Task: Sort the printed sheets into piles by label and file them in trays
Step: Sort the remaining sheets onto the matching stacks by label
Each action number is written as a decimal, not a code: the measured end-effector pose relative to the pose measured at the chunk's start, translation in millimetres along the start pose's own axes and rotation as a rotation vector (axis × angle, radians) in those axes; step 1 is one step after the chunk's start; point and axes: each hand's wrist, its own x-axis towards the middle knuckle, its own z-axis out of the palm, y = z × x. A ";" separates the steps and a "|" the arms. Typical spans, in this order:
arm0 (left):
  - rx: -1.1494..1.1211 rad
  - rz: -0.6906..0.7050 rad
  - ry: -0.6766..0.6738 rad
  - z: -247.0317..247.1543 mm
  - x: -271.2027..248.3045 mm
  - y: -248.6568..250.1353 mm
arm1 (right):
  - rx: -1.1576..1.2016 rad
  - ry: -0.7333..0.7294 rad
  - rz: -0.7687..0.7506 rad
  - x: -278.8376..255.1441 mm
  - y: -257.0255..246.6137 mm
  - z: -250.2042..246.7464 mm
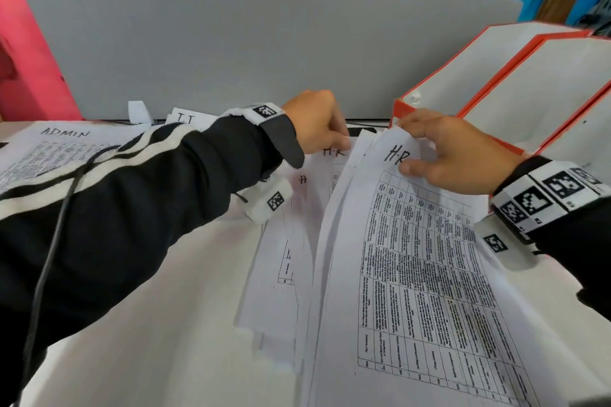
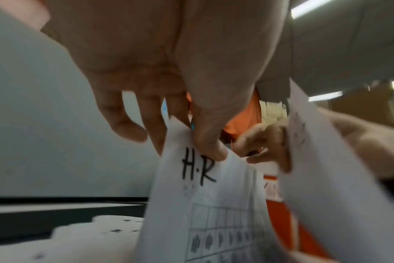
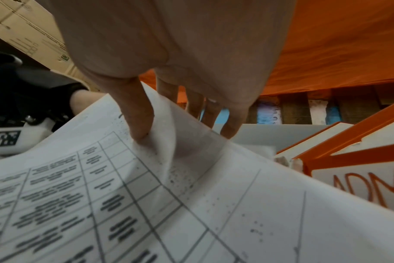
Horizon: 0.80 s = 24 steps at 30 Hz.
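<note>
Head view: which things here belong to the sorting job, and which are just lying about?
Job: left hand pinching an H.R sheet; right hand pinching another H.R sheet; ADMIN pile; I.T sheet; orange trays.
Lying about: grey divider; black cable.

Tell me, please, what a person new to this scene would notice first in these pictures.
First, the two hands in the middle of the desk: the right hand lifts a printed sheet marked H.R, and the left hand pinches the top of another H.R sheet beside it. Next, the orange and white trays at the right, then the ADMIN pile at the far left.
</note>
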 end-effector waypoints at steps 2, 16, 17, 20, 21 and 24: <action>-0.118 0.110 -0.082 0.7 0.9 11.1 | -0.057 0.003 -0.044 4.0 -7.8 2.7; 0.244 -0.133 -0.327 38.0 -9.6 -42.6 | 0.034 0.032 0.106 -28.2 33.4 -26.9; 0.228 -0.150 -0.324 39.4 -8.1 -43.3 | 0.031 0.021 0.117 -29.1 32.0 -27.7; 0.219 -0.171 -0.332 39.3 -2.8 -46.2 | 0.008 -0.019 0.091 -28.2 28.4 -27.9; 0.213 -0.168 -0.336 39.2 -2.2 -46.0 | -0.009 -0.025 0.078 -27.5 27.9 -27.1; 0.188 -0.199 -0.380 39.6 0.5 -46.6 | -0.032 -0.036 0.059 -26.1 26.5 -22.0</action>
